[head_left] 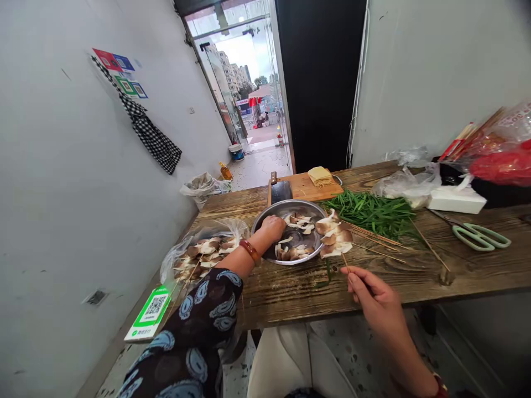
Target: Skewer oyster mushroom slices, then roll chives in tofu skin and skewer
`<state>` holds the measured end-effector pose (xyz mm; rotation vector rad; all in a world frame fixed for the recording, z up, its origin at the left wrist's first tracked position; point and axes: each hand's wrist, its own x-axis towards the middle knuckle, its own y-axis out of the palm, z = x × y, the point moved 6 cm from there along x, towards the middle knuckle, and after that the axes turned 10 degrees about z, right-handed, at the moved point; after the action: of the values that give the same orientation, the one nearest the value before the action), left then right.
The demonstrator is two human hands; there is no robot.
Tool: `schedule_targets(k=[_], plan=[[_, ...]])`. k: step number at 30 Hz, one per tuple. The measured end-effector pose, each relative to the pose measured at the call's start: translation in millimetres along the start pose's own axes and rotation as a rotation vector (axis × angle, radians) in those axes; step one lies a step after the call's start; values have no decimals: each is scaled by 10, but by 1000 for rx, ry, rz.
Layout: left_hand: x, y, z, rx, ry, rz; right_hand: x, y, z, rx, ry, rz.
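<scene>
1. A wooden cutting board [302, 191] carries a cleaver [281, 190] and a stack of pale yellow sheets [320, 176].
2. Long green leaves [375, 213] lie heaped near the board.
3. Scissors [473, 237] with pale green handles rest near a white box [456, 200].
4. A green-and-white QR-code card [149, 312] sits at lower left.
5. A black-and-white checked cloth [151, 135] hangs against the left wall [62, 166].
6. A bucket [236, 153] stands on the floor [261, 160] near the glass door [218, 83].

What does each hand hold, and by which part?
The right hand holds a mushroom skewer by its bare near end. The left hand is at the bowl; its hold cannot be told.
</scene>
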<state>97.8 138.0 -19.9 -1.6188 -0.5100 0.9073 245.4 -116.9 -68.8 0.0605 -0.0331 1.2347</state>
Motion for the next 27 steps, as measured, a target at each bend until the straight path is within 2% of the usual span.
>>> schedule_targets(k=[5,8,9,12,14,18,27], plan=[[-89,-186,-24,-202,46,-67,-65,-10,83,-75,-71,7],[-293,-375,-101,-402,105,-92,-141,11,133,-132,-107,50],[-392,-424,-135,-541,140,-93,-171,23,144,-152,-118,69],[-709,-477,-241,-1193,264,-57,-264,54,158,-191,-154,102],[-885,-445,-308,-1442,281,-23,-316,77,149,-196,-170,112],[-1083,-383,-391,-1560,268,-8,-377,140,137,-213,-196,132],[-1314,-453,-496,-1515,303,-21,-409,266,252,-233,-247,141]])
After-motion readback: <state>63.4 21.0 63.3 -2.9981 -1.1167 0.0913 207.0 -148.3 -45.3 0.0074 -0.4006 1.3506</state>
